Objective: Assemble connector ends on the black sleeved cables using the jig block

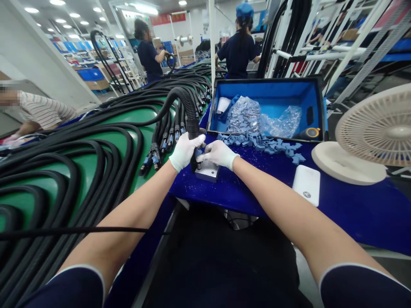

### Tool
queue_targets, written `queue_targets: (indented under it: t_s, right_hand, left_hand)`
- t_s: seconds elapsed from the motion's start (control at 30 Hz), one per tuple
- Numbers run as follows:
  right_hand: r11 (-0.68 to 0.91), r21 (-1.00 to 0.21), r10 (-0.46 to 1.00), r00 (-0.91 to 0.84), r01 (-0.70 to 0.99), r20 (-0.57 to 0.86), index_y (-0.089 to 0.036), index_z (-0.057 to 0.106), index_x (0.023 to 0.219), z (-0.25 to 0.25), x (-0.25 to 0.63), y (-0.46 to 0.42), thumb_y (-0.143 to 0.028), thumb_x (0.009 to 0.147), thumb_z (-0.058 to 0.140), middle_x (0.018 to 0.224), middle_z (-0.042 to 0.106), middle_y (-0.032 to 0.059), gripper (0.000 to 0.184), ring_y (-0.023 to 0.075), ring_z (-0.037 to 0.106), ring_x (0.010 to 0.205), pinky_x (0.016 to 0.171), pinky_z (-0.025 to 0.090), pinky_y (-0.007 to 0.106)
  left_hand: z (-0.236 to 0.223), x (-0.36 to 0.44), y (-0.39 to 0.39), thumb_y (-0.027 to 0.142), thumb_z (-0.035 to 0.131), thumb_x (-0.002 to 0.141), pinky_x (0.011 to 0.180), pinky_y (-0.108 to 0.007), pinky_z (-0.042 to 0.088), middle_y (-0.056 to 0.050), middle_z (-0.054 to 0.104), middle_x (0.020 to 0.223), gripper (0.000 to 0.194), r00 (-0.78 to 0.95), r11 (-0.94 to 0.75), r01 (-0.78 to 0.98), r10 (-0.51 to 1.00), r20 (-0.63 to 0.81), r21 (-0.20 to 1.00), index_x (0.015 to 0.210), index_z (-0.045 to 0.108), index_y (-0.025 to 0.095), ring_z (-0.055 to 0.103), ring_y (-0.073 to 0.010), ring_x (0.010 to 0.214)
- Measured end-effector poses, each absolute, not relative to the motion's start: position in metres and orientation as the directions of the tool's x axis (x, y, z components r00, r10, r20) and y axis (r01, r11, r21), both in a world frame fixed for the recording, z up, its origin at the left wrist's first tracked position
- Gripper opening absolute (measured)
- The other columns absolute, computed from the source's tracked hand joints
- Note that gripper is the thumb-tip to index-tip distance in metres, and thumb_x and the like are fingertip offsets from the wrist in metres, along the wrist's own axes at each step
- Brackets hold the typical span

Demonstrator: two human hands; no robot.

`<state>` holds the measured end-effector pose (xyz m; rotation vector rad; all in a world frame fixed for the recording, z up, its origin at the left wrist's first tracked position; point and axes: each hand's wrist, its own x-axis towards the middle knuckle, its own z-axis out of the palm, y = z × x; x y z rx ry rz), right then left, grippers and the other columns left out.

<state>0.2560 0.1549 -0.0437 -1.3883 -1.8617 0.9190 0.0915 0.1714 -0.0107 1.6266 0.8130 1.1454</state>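
Observation:
Both my hands wear white gloves and meet over a small metal block on the blue tabletop. My left hand is wrapped round the end of a black corrugated hose, which arches up and back to the left. Close beside it, my right hand has its fingers pinched at the hose's end, just above the block. A bit of blue shows between the hands; whether the right fingers hold it is hidden. A small spring stands by the block under the fingertips.
Blue plastic clips lie scattered before a blue bin holding bagged parts. A white power bank and a fan stand right. Black hoses cover the green surface left. Several people work beyond; one striped sleeve is left.

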Motion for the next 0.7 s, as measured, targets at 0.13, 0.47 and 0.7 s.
queue_targets:
  t_s: [0.13,0.47,0.7]
  right_hand:
    - [0.242,-0.762,0.961,-0.257,0.601,0.103,-0.014,0.072,0.071,-0.042,0.255,0.148,-0.058,0.070,0.076,0.062,0.062,0.0003,0.045,0.0116,0.052,0.058,0.054,0.038,0.023]
    - [0.266,-0.681,0.961,-0.248,0.683,0.126,-0.018,0.077,0.082,-0.046,0.255,0.143,-0.041,0.079,0.072,0.081,0.075,0.0058,0.024,0.0167,0.066,0.070,0.064,0.048,0.026]
    - [0.259,-0.707,0.955,-0.285,0.658,0.084,-0.017,0.078,0.087,-0.045,0.248,0.138,-0.036,0.080,0.072,0.081,0.075,0.0073,0.021,0.0196,0.067,0.071,0.068,0.052,0.031]
  left_hand:
    - [-0.020,0.058,0.178,0.060,0.055,0.092,0.063,-0.027,0.053,-0.004,0.064,0.078,0.041,0.141,-0.295,0.115,0.950,0.279,0.948,0.094,0.056,0.019,0.062,-0.0139,0.065]
    - [-0.042,-0.139,0.101,0.045,0.065,0.070,0.098,-0.041,0.050,-0.015,0.074,0.097,0.033,-0.250,0.163,0.736,0.967,0.040,0.657,0.086,0.064,0.017,0.066,-0.0339,0.111]
    - [-0.043,-0.198,0.003,0.043,0.082,0.040,0.096,-0.051,0.052,-0.018,0.076,0.087,0.043,-0.293,0.360,0.853,0.929,-0.224,0.378,0.072,0.069,0.017,0.070,-0.0469,0.100]
